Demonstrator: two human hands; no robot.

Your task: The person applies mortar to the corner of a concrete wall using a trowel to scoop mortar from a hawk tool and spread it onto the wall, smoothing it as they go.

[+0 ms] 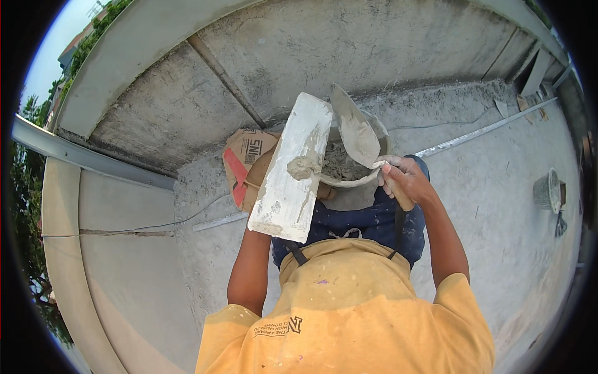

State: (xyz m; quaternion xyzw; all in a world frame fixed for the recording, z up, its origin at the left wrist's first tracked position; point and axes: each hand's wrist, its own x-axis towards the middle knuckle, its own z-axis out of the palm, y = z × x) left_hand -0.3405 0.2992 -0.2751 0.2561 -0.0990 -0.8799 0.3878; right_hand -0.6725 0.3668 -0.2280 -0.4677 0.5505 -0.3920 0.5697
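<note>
A long white board [289, 193], smeared with plaster, lies across my left forearm's end [249, 262], held up by my left hand, whose fingers are hidden beneath it. A lump of grey mortar [302, 167] sits on its middle. My right hand [402, 181] is closed round the wooden handle of a pointed trowel [355, 124], whose mortar-coated blade is raised beside the board's upper right. Behind them a bucket [381, 121] holds grey mortar [338, 165].
A torn paper sack [237, 165] lies left of the bucket. A grey concrete wall [280, 43] curves behind. A long metal straightedge [461, 136] and thin cables cross the dusty floor [486, 262]. Another bucket [543, 193] stands at right, scraps [523, 107] at back right.
</note>
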